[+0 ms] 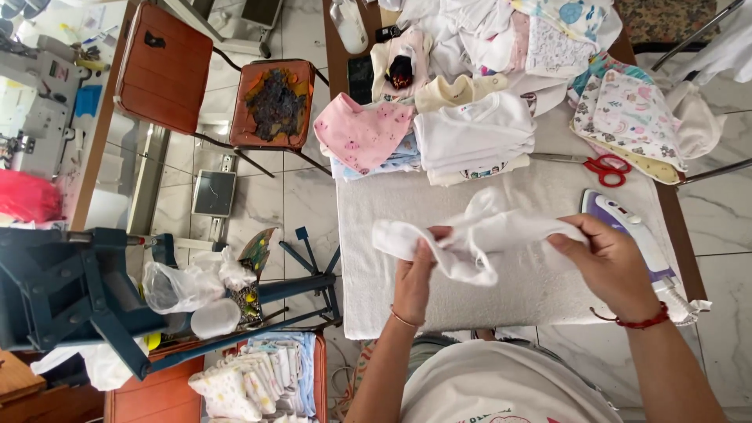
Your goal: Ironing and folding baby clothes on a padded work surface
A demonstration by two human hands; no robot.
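A white towel covers the table, its far end crowded with stacks of folded baby clothes, an iron at the right edge and red scissors beyond it. Over the bare middle, the small white garment hangs crumpled and limp. The left hand and right hand pinch its two ends, fingers clamped shut on cloth, with open towel beneath.

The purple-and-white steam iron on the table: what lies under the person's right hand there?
The right hand covers the purple-and-white steam iron's middle; only its ends show. Beneath it lies the white towel.
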